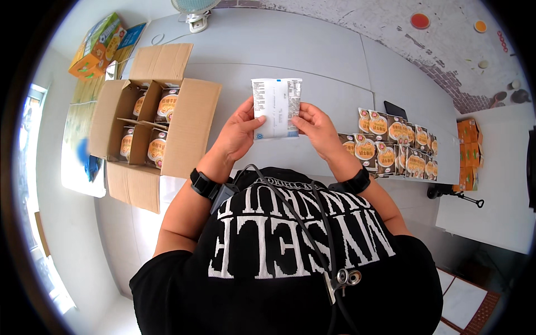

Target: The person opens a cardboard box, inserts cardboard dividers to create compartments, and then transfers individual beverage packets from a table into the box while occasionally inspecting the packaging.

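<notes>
Between my hands, above the table, is a white flat packet (277, 109) with printed text on the side facing me. My left hand (241, 127) grips its left edge, the thumb lying on the front. Around the right edge, my right hand (318, 125) pinches it in the same way. To the left stands an open cardboard box (190, 125), its flaps folded out and its inside split by cardboard dividers. Brown and cream packets (157, 148) sit upright in its compartments. On the right part of the table, several similar packets (385, 156) lie in overlapping rows.
A black phone-like slab (395, 109) lies behind the packet rows. At the table's back edge stands a small fan (196, 17). An orange and green carton (97, 47) is at the far left, and orange packages (469, 153) are stacked at the far right.
</notes>
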A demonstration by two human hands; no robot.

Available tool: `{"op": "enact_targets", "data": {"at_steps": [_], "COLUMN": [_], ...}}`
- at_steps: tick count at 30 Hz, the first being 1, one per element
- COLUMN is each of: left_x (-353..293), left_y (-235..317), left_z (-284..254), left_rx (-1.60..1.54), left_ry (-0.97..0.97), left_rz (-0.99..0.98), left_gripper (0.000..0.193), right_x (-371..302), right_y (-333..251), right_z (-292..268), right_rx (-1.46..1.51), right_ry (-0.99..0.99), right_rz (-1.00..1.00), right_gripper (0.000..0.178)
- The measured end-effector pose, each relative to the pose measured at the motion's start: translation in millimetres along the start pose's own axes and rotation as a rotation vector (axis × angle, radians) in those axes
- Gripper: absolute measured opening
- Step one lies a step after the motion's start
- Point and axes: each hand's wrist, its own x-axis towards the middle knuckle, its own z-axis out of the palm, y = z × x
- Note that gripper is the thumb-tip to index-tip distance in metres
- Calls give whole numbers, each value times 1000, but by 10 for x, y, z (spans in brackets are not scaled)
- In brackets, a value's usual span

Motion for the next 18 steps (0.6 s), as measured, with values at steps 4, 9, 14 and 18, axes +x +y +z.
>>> {"op": "enact_targets", "data": {"at_steps": [4, 9, 14, 18], "left_x": [17, 34, 25, 33], "left_y": [-17, 150, 429, 545], "left_z": [-62, -101, -117, -95], "left_rx": [34, 265, 377, 454], "left_ry": [-40, -58, -202, -317], "left_rz": [1, -49, -181, -206], "left_gripper": [53, 51, 47, 44], "right_x": [-10, -60, -146, -194], "right_y": [30, 33, 50, 29], "right_z": [-15, -29, -78, -85], "right_rx": [-18, -26, 259, 448], "right_ry": [-3, -84, -243, -385], "right_rz": [-2, 96, 310, 362], "right_gripper": [35, 35, 40, 44]}}
